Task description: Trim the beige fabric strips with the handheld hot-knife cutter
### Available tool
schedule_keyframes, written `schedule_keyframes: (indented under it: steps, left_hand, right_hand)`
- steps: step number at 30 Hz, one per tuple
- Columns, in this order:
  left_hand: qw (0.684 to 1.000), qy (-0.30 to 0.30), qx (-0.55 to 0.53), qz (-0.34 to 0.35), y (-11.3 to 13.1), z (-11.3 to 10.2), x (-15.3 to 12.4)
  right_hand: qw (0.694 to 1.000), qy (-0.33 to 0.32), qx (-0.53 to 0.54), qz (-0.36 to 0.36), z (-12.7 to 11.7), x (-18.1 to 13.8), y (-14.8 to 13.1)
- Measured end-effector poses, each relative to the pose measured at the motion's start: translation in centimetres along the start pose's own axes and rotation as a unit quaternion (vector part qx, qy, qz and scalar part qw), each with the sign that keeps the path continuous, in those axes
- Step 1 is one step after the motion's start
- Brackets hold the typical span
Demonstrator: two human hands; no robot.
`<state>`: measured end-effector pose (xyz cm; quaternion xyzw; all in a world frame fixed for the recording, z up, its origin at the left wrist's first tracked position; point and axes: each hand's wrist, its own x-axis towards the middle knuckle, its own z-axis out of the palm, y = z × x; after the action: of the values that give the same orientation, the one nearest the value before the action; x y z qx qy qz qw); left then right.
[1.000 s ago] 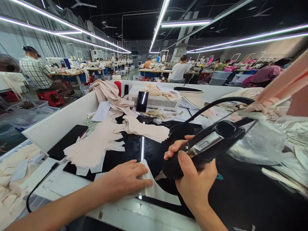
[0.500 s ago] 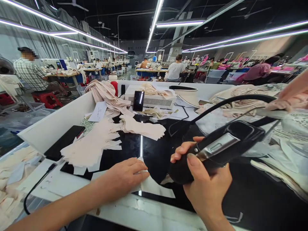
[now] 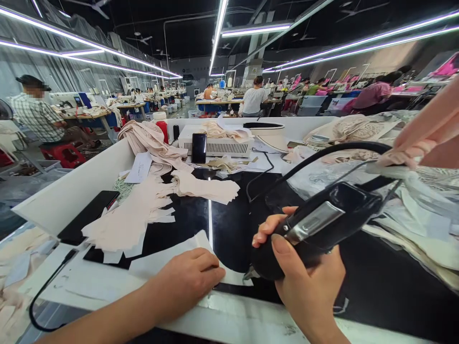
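My left hand [image 3: 195, 274] holds a pale, curved cloth piece [image 3: 158, 258] down on the black tabletop, its fingers bent and close together. In my right hand [image 3: 308, 282] is a black corded fabric cutter [image 3: 311, 224] with a silver plate on its side, my fingers wrapped round its body. The cutter's small metal tip points down at the right end of the cloth piece; I cannot tell whether it touches. A stack of pale cut pieces [image 3: 122, 215] lies to the left, and another fanned stack [image 3: 206, 186] sits beyond my left hand.
A phone [image 3: 199, 148] leans against a vented white box [image 3: 218, 143]; a dark device [image 3: 89, 215] lies at the left. White walls [image 3: 71, 191] edge the table. Bagged fabric [image 3: 358, 138] fills the right, where the cutter's cable [image 3: 337, 148] loops up. Co-workers sit at machines behind.
The view has shifted a little. My left hand has moved toward the near edge, uncovering more of the cloth piece. The cutter's tip has come closer to the piece's right end.
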<state>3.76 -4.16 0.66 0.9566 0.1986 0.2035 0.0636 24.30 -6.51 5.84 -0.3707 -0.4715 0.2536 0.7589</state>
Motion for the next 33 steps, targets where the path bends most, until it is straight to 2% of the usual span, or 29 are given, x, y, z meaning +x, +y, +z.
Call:
schedule_keyframes:
  steps: [12, 20, 29, 33]
  left_hand:
    - [1.0, 0.016, 0.002, 0.0, 0.2, 0.1, -0.2]
    - [0.999, 0.032, 0.001, -0.038, 0.3, 0.2, -0.4]
    - [0.998, 0.057, -0.018, -0.035, 0.3, 0.2, -0.3]
    - [0.997, 0.062, -0.008, -0.034, 0.2, 0.5, -0.2]
  right_hand:
    - [1.0, -0.003, 0.02, 0.007, 2.8, 0.3, 1.0]
    - [1.0, 0.006, 0.001, 0.014, 2.9, 0.7, 1.1]
    - [1.0, -0.024, 0.007, 0.015, 3.5, 0.8, 2.0]
    - [1.0, -0.016, -0.002, 0.016, 3.2, 1.1, 2.1]
